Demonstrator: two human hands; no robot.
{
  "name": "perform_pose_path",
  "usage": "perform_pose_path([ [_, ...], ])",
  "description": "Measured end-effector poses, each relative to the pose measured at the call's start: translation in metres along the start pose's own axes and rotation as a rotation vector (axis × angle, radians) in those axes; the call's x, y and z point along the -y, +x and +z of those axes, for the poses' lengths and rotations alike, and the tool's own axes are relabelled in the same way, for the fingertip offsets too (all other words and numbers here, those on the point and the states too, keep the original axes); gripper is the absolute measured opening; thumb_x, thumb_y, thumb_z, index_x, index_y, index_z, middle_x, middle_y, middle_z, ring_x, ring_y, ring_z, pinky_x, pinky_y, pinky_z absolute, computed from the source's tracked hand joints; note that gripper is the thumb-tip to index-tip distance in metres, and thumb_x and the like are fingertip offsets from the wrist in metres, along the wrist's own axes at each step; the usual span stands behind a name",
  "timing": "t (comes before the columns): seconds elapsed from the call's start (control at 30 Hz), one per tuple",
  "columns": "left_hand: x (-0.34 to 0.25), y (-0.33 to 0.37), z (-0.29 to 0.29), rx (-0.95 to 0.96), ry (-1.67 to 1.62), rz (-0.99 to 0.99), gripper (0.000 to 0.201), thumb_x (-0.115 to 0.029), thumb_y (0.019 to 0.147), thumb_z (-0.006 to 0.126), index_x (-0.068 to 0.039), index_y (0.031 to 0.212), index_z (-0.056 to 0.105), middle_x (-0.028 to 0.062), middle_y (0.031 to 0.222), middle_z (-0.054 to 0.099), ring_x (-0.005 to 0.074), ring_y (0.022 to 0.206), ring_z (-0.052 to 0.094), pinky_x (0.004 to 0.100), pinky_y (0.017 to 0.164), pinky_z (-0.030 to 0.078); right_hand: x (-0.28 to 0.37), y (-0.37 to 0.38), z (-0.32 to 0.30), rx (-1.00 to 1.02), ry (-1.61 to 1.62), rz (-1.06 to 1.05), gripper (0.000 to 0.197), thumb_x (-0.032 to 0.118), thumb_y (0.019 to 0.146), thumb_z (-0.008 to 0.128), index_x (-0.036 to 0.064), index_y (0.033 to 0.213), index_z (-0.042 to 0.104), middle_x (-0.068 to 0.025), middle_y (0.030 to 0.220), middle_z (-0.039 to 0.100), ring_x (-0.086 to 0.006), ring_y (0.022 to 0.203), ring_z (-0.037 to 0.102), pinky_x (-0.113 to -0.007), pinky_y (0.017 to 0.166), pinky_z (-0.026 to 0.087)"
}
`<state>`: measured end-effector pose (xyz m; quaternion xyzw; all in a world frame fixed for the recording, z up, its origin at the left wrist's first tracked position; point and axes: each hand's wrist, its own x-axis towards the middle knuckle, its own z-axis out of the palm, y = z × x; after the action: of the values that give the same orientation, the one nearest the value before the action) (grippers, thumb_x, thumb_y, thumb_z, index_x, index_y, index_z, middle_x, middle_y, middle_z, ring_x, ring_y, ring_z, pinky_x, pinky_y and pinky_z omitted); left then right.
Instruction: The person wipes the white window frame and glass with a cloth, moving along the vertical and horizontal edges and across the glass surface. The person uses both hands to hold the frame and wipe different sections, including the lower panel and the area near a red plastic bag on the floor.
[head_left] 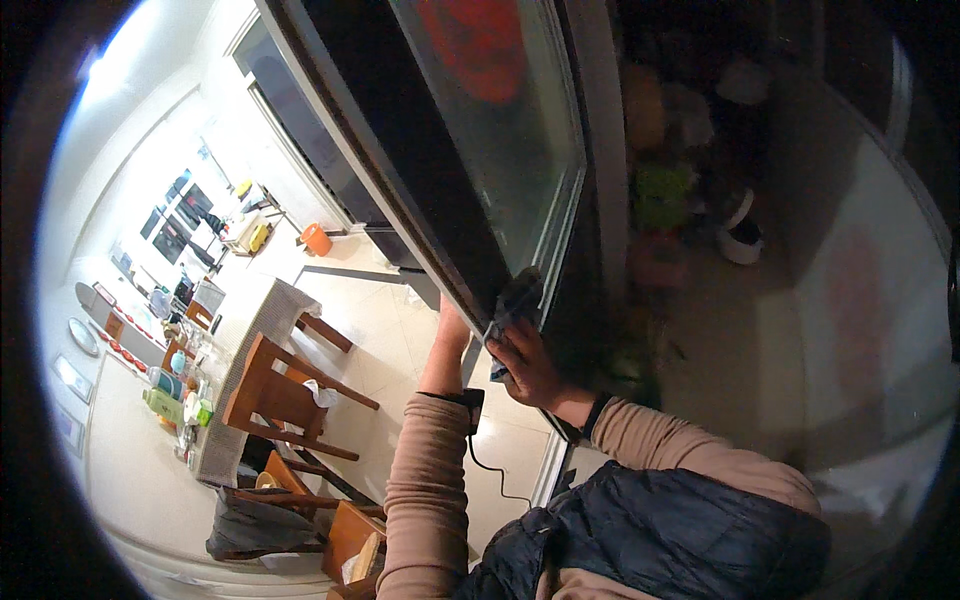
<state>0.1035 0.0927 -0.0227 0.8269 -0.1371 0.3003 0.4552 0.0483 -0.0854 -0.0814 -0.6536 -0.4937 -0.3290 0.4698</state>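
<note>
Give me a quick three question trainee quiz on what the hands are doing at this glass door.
1. True or false: the right hand presses a dark cloth against the glass door.
2. Which hand grips the door's edge? A left hand, B right hand, C neither.
3. Fill in: the wooden chairs stand beside a ____.

Key: 1 true. 2 A. 3 table.

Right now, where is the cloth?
In the head view the dark cloth sits near the middle, pressed by the right hand against the lower corner of the glass door, with the left hand just beside it.
</note>
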Motion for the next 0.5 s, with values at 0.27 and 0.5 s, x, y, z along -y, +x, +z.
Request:
perform_pose_path([
  [0.27,-0.001,-0.005,0.002,-0.03,-0.13,-0.2,0.052,-0.028,0.09,0.063,-0.002,0.133,0.051,0.013,0.129,0.056,0.0253,0.118,0.053,0.0364,0.101,0.042,-0.011,0.0,-0.011,0.031,0.162,0.013,0.055,0.034,0.089,0.054,0.0162,0.14,0.047,-0.0192,0.148,0.034,-0.0446,0.135,0.032,-0.055,0.113,0.023],
  [0.5,-0.05,-0.029,-0.014,-0.119,-0.566,-0.512,0.092,-0.074,0.093,0.021,0.001,0.145,0.036,0.0109,0.138,0.05,0.0216,0.125,0.046,0.0327,0.108,0.034,-0.009,0.0,-0.016,0.037,0.086,-0.004,0.068,0.007,0.072,0.059,0.0161,0.139,0.049,-0.0187,0.149,0.033,-0.043,0.137,0.031,-0.052,0.114,0.023],
])
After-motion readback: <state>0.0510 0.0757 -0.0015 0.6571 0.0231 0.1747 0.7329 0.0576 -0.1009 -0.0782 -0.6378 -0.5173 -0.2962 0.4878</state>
